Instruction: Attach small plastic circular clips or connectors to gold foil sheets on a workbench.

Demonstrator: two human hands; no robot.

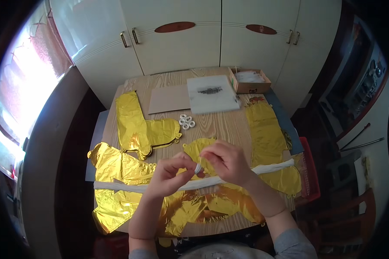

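Observation:
Over the near middle of the table, my left hand (170, 176) is closed, thumb and fingers pinching a small white roll (198, 168). Close beside it, my right hand (228, 162) is curled with its fingertips pinched near the roll's upper side; what they hold is too small to make out. Beneath both hands, a long white bundle of strips (129, 187) stretches across the table. Flat gold foil balloons (112, 166) lie under and around it. Several more small white rolls (186, 121) sit together beyond my left hand.
On the wooden table (160, 82), another foil balloon (149, 129) lies at left and one (263, 129) at right. A beige board (168, 99), a white sheet with a dark smudge (212, 101) and a cardboard box (251, 88) of clear packets stand toward the far cabinets. A red basket (310, 172) is at the right edge.

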